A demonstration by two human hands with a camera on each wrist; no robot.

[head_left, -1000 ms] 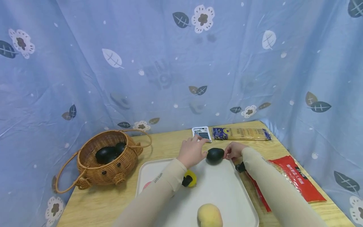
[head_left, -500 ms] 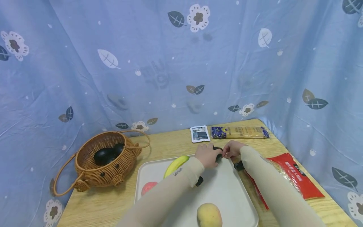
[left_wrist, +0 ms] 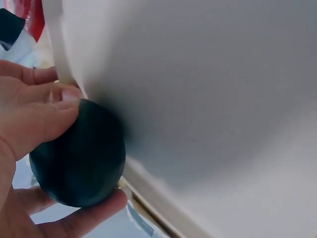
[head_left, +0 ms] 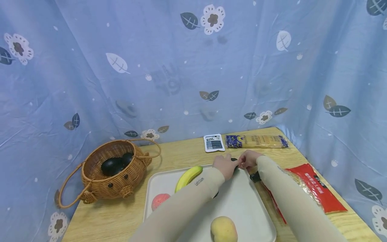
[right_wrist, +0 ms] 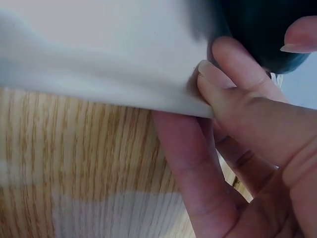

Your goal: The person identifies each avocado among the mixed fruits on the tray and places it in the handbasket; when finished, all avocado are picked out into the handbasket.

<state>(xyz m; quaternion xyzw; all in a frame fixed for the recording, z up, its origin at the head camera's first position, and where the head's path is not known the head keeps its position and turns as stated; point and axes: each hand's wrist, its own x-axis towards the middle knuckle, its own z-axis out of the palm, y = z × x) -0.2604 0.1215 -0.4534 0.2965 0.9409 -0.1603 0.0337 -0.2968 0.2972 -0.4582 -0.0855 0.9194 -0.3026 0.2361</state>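
My left hand point(head_left: 224, 164) grips a dark, smooth, egg-shaped avocado point(left_wrist: 81, 158) at the far right corner of the white tray point(head_left: 252, 218). In the left wrist view, thumb and fingers lie on opposite sides of it, with the tray floor just beside. Beside it, my right hand point(head_left: 249, 159) pinches the tray's corner. The right wrist view shows the thumb on the tray's inner side and a finger under the rim point(right_wrist: 99, 91). Most of the avocado is hidden behind the left hand in the head view.
A banana point(head_left: 188, 178), a pinkish-red round fruit point(head_left: 159, 200) and a yellow peach point(head_left: 223, 229) lie in the tray. At left stands a wicker basket point(head_left: 104, 184) with dark fruits inside. A small packet point(head_left: 214, 143), a noodle pack point(head_left: 260, 142) and a red bag point(head_left: 321, 190) surround the tray.
My left hand has moved right and closed round the avocado, uncovering the banana and pinkish fruit. The avocado has shifted slightly toward the tray's corner. My right hand stays at that corner.
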